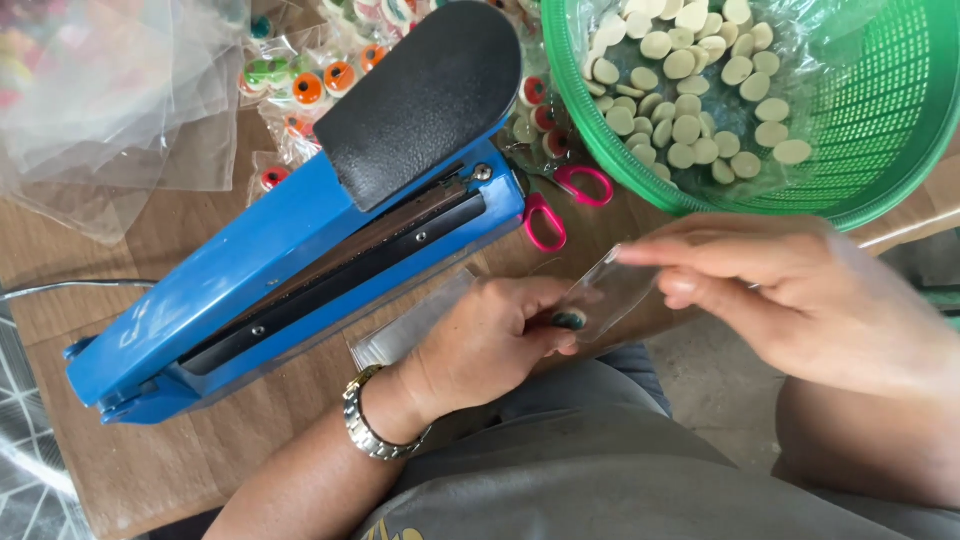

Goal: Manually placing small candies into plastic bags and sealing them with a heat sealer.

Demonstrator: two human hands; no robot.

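Note:
My left hand (490, 345), with a metal watch on the wrist, pinches a small dark green round piece (569, 320) at the mouth of a small clear plastic bag (612, 292). My right hand (800, 300) holds that bag by its upper edge with thumb and fingers. Both hands are over the front edge of the wooden table (160, 460), just right of a blue heat sealer (300, 250) with a black handle pad.
A green plastic basket (880, 150) lined with clear film holds several pale round discs (690, 90). Pink-handled scissors (560, 200) lie behind the sealer. Packed colourful pieces in bags (310, 80) and loose clear bags (100, 100) sit at the back left. A stack of small clear bags (410, 325) lies beside the sealer.

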